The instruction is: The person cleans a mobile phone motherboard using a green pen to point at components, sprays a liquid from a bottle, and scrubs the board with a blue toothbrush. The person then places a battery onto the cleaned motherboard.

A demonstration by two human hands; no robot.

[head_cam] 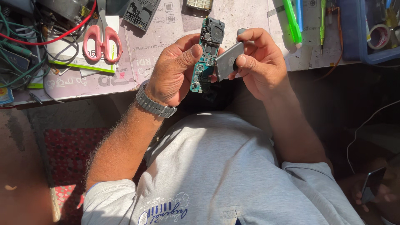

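Above the desk [175, 29] edge, the left hand [173, 71] grasps a long green circuit board [206, 54], upright, with a dark square part on top. The right hand [258, 62] pinches a small grey slab [228, 60], perhaps a battery, touching the board.

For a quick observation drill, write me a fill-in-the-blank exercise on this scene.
1. The left hand holds a green ____ board.
2. The right hand grips a flat grey ____.
3. The pink-handled ____ lie on the workbench.
4. A metal ____ circles the left wrist.

Missing words: circuit; battery; scissors; watch
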